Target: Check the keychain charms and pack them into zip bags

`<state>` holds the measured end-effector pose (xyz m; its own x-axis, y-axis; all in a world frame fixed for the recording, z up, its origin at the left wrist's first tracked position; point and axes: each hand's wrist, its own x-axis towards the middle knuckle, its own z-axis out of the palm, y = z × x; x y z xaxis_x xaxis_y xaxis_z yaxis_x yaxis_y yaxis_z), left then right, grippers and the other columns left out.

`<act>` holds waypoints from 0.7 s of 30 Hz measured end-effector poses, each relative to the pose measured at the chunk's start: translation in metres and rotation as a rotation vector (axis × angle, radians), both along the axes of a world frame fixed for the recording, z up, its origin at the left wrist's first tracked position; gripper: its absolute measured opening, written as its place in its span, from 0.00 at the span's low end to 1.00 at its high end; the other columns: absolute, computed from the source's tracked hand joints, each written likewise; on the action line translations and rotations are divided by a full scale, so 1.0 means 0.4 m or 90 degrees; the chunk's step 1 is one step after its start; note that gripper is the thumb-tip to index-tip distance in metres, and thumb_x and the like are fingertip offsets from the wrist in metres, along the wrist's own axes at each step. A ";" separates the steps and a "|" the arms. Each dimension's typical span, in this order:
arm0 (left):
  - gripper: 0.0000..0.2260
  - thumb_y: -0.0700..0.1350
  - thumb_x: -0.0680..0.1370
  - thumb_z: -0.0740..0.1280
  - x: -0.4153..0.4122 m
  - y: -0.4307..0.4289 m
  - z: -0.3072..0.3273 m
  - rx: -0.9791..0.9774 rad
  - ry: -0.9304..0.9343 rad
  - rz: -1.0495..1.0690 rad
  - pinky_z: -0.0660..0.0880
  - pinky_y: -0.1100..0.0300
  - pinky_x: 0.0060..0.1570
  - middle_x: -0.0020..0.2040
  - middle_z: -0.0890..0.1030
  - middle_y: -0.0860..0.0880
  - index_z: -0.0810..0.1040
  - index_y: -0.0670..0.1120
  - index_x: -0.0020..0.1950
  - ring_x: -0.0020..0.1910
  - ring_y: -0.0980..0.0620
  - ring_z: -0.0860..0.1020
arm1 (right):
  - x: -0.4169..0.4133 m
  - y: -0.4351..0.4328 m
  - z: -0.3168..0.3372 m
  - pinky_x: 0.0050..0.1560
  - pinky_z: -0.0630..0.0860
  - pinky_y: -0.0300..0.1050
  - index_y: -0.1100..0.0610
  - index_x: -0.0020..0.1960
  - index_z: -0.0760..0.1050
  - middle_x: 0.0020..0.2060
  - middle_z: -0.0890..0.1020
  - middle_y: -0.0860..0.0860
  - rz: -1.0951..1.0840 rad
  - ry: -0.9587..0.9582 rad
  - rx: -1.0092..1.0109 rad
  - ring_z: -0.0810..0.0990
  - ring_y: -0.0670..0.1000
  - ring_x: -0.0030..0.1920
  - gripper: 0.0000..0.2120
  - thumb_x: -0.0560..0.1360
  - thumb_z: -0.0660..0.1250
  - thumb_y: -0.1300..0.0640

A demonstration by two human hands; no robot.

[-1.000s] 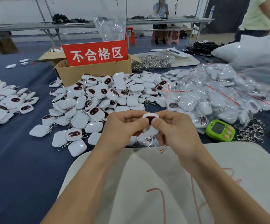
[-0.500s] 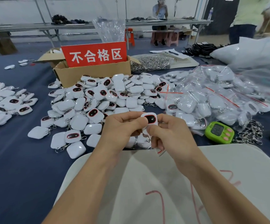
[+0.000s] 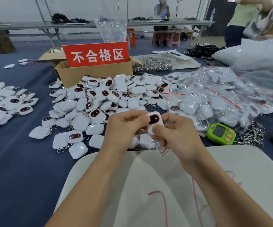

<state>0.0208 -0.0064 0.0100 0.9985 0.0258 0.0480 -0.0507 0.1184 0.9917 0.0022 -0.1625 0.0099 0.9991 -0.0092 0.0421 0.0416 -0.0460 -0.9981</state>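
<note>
Holding one charm (image 3: 154,119) at frame centre, the left hand (image 3: 124,128) pinches its left edge and the right hand (image 3: 178,136) pinches its lower corner. The dark face should probably be tilted to the light and checked before the charm goes into the zip bag (image 3: 143,142) lying just under the hands. The loose pile (image 3: 109,99) crowds close behind, with filled bags (image 3: 214,99) and a green timer (image 3: 220,133) to the right. A cardboard box (image 3: 91,74) stands at upper centre.

A packing workshop: heaped white charms (image 3: 99,102), bagged stock (image 3: 214,99), a cardboard box (image 3: 93,74) with red sign (image 3: 96,54).
</note>
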 end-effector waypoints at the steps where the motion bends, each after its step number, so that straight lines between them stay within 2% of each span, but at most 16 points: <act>1: 0.07 0.43 0.69 0.78 0.002 -0.002 -0.002 0.049 -0.045 0.034 0.78 0.65 0.38 0.40 0.87 0.51 0.89 0.52 0.45 0.36 0.56 0.82 | 0.001 0.003 -0.002 0.28 0.71 0.39 0.54 0.43 0.83 0.30 0.82 0.55 -0.018 -0.025 -0.032 0.74 0.50 0.29 0.07 0.74 0.71 0.65; 3: 0.11 0.45 0.67 0.78 0.007 -0.007 -0.006 0.163 -0.133 0.071 0.78 0.64 0.41 0.43 0.86 0.55 0.88 0.58 0.46 0.39 0.58 0.83 | 0.001 0.009 -0.009 0.29 0.73 0.40 0.50 0.43 0.84 0.31 0.84 0.51 -0.060 -0.089 -0.115 0.75 0.48 0.28 0.07 0.74 0.73 0.62; 5: 0.13 0.43 0.68 0.78 0.007 -0.008 -0.010 0.232 -0.181 0.067 0.79 0.61 0.42 0.44 0.86 0.58 0.87 0.59 0.48 0.44 0.58 0.83 | -0.001 0.013 -0.014 0.29 0.73 0.36 0.48 0.42 0.84 0.30 0.84 0.45 -0.108 -0.145 -0.190 0.77 0.45 0.27 0.09 0.73 0.74 0.62; 7: 0.13 0.42 0.69 0.78 0.005 -0.008 -0.015 0.284 -0.209 0.086 0.76 0.66 0.39 0.43 0.85 0.62 0.86 0.60 0.46 0.41 0.61 0.82 | -0.003 0.011 -0.018 0.29 0.71 0.30 0.47 0.42 0.83 0.29 0.82 0.40 -0.155 -0.183 -0.223 0.76 0.42 0.27 0.12 0.71 0.74 0.64; 9: 0.13 0.43 0.68 0.80 0.001 -0.014 -0.019 0.317 -0.212 0.132 0.71 0.74 0.36 0.41 0.83 0.66 0.85 0.61 0.44 0.35 0.65 0.79 | 0.000 0.002 -0.018 0.30 0.69 0.30 0.47 0.41 0.81 0.29 0.79 0.43 -0.206 -0.216 -0.240 0.74 0.43 0.27 0.13 0.69 0.75 0.65; 11: 0.15 0.42 0.67 0.81 -0.003 -0.023 -0.020 0.330 -0.200 0.165 0.72 0.73 0.39 0.40 0.82 0.68 0.84 0.61 0.42 0.37 0.65 0.79 | 0.002 -0.006 -0.016 0.32 0.68 0.33 0.45 0.41 0.82 0.30 0.78 0.47 -0.240 -0.249 -0.268 0.73 0.45 0.31 0.14 0.68 0.76 0.65; 14: 0.18 0.38 0.68 0.80 -0.006 -0.027 -0.019 0.305 -0.219 0.146 0.75 0.70 0.42 0.45 0.83 0.65 0.87 0.59 0.49 0.43 0.62 0.81 | -0.004 -0.005 -0.010 0.38 0.68 0.31 0.46 0.43 0.83 0.34 0.78 0.42 -0.255 -0.303 -0.285 0.75 0.45 0.37 0.14 0.68 0.77 0.66; 17: 0.15 0.37 0.69 0.79 -0.006 -0.024 -0.020 0.299 -0.242 0.115 0.74 0.69 0.43 0.47 0.85 0.62 0.88 0.55 0.48 0.47 0.59 0.83 | -0.010 -0.002 -0.005 0.38 0.68 0.32 0.47 0.42 0.83 0.34 0.78 0.42 -0.255 -0.313 -0.289 0.75 0.46 0.37 0.13 0.68 0.78 0.66; 21: 0.13 0.37 0.70 0.79 -0.004 -0.024 -0.019 0.291 -0.236 0.117 0.74 0.68 0.42 0.46 0.85 0.61 0.89 0.54 0.47 0.44 0.58 0.83 | -0.008 -0.001 -0.004 0.36 0.70 0.34 0.46 0.41 0.83 0.34 0.79 0.47 -0.248 -0.311 -0.266 0.75 0.46 0.36 0.15 0.68 0.78 0.66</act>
<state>0.0193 -0.0160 0.0024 0.8948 0.0906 0.4372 -0.3804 -0.3583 0.8526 -0.0011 -0.1628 0.0084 0.7935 -0.2446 0.5572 0.3782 -0.5190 -0.7665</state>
